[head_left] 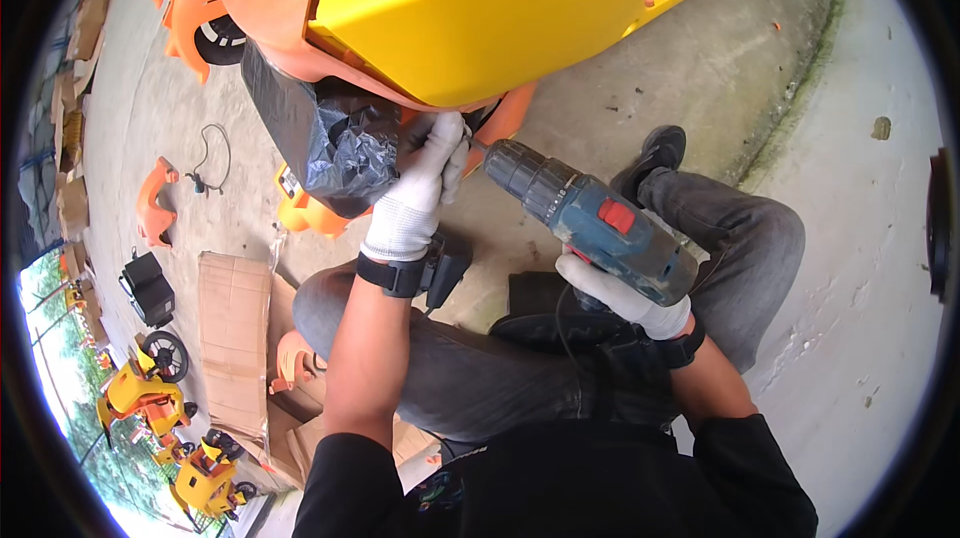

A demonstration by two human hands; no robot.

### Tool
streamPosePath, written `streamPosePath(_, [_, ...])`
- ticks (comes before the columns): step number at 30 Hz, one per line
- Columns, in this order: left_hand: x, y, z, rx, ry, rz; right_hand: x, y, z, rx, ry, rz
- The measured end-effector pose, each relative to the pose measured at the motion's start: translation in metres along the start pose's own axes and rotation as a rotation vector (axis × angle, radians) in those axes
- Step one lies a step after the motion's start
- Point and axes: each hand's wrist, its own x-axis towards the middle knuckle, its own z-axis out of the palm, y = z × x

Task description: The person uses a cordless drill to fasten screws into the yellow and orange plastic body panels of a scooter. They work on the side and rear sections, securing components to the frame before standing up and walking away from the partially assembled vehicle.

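The person is sitting on the concrete floor with knees bent, in dark grey trousers and a black shoe, working on a large plastic toy-vehicle body that is looming over the lap. The body's upper shell is bright yellow, with orange parts beneath and behind it.

The left hand, in a white knit glove, is reaching up under the yellow shell, its fingers curled and pressing against the underside where a black plastic bag is hanging and an orange part is showing. Whether it is pinching a small piece there cannot be told. A black strap with a small black device is sitting on the left wrist.

The right hand, also gloved in white, is clenching the grip of a blue and black cordless drill with a red switch. The drill is tilting up and to the left, its dark chuck pointing at the spot just beside the left hand's fingers; the bit tip is hidden.

On the floor to the left, flattened cardboard is lying beside the left knee, with a loose orange part, a black cable and a black box-shaped part further off. Yellow toy vehicles are standing at the lower left edge.
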Motion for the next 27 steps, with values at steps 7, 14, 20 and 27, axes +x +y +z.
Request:
streamPosePath(7, [0.0,0.001,0.001,0.015,0.0,-0.023,-0.002,0.002,-0.006,0.017,-0.045,0.1])
streamPosePath(14, [-0.001,0.003,0.003,0.019,0.029,-0.01,-0.001,0.007,-0.006,0.024,-0.053,0.036])
streamPosePath(20, [0.006,-0.002,-0.007,-0.001,-0.067,0.008,0.004,0.008,-0.014,-0.156,-0.059,-0.238])
streamPosePath(27, [0.0,0.002,-0.004,-0.022,0.053,-0.08,0.015,0.003,-0.009,-0.045,-0.144,0.036])
